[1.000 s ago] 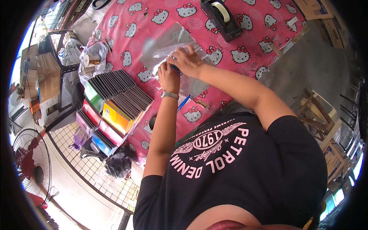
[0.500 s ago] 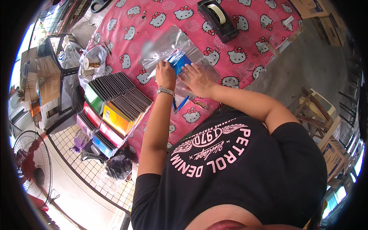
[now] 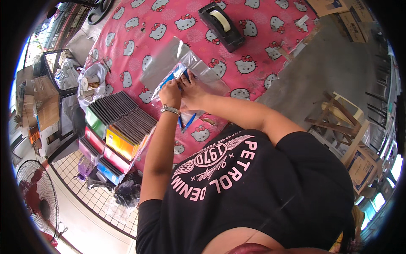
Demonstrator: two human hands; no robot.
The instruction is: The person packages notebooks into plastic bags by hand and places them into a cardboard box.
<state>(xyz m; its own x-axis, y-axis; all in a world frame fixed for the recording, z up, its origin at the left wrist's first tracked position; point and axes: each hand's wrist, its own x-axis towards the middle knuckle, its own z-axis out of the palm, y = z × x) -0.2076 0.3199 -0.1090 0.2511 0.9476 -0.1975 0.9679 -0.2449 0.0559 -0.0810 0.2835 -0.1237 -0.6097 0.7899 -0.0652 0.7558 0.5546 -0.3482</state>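
Observation:
On the pink table, a blue flat item [image 3: 168,79] with a white printed strip lies in or under a clear plastic bag [image 3: 205,70]. My left hand [image 3: 170,94], a metal watch at its wrist, has its fingers curled closed on the plastic at the near edge of the blue item. Right beside it, my right hand [image 3: 192,92] grips the same plastic with bent fingers, and its fingertips reach over the blue item. The two hands touch and hide what lies between them. Blue-handled scissors [image 3: 187,122] rest partly under the plastic near my body.
A black tape dispenser [image 3: 228,36] stands at the far side of the patterned tablecloth [image 3: 158,31]. Left of my arm rise stacks of spiral notebooks [image 3: 120,122] in several colours. A fan [image 3: 38,199] stands at lower left; cardboard boxes [image 3: 361,169] and wooden frames are at right.
My right hand has drawn in against the left, its flat fingers now bent. The blue item has turned and is more covered by my hands. The whole view has shifted slightly.

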